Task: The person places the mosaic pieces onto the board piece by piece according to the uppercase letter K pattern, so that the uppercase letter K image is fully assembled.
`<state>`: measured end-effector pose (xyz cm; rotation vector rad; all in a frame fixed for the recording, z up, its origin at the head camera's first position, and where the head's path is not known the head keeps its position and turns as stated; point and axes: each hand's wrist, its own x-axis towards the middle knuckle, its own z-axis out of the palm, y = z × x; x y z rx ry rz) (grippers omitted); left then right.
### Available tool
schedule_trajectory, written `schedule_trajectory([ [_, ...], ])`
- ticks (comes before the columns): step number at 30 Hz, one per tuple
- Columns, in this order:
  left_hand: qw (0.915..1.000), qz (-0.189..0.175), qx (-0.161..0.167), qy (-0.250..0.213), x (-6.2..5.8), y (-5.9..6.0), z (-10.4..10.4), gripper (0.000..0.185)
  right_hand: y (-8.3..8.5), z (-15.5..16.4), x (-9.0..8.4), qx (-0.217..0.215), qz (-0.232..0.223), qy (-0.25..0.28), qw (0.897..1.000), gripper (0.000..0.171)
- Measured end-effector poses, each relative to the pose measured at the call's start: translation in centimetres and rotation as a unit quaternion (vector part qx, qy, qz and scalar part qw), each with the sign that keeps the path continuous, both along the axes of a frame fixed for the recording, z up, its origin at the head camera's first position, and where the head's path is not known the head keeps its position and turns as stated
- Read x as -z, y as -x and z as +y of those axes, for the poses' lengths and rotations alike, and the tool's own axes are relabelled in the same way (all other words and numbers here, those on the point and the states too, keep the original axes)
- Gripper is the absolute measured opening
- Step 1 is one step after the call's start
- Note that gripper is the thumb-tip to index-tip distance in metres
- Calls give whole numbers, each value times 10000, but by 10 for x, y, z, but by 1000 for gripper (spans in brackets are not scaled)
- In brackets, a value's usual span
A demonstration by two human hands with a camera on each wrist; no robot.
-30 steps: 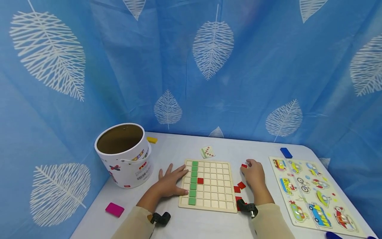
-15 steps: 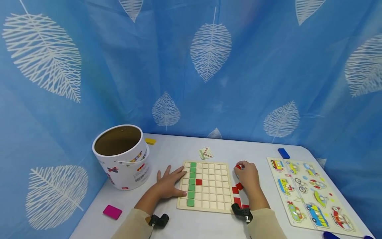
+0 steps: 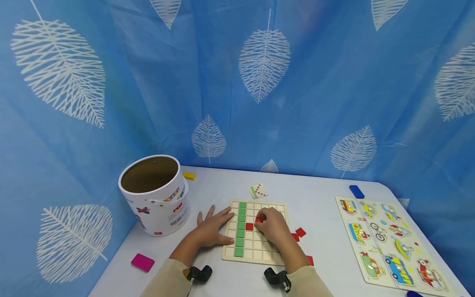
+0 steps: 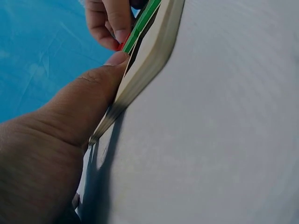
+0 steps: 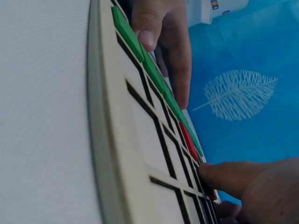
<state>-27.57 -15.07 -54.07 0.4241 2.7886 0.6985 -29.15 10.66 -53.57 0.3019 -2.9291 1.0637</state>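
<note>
A wooden grid board (image 3: 256,244) lies on the white table, with a column of green tiles (image 3: 240,233) along its left part. One red tile (image 3: 249,226) sits in a cell just right of the green ones. My left hand (image 3: 211,230) rests with spread fingers on the board's left edge; its thumb (image 4: 86,95) presses the rim in the left wrist view. Over the grid, my right hand (image 3: 273,226) pinches another red tile (image 3: 259,220) between thumb and fingers. The right wrist view has the right thumb (image 5: 229,176) low over the cells, with the held tile mostly hidden.
Loose red tiles (image 3: 300,232) lie right of the board. Behind it is a small pattern card (image 3: 258,190). A white bucket (image 3: 157,210) stands at left, near a magenta block (image 3: 142,262) and a yellow block (image 3: 189,175). A picture puzzle (image 3: 384,243) and a blue block (image 3: 356,191) lie at right.
My right hand has picked up a red tile from beside the board and carried it left over the grid. The left hand has stayed at the board's left edge.
</note>
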Motion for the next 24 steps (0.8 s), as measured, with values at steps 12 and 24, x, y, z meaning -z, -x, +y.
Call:
schedule_trajectory([
  [12, 10000, -16, -66, 36, -2, -2, 2, 97, 0, -1, 3, 260, -101, 70, 9996, 17],
  [24, 10000, -29, -64, 0, -2, -2, 2, 97, 0, 21, -4, 382, -106, 725, 9966, 38],
])
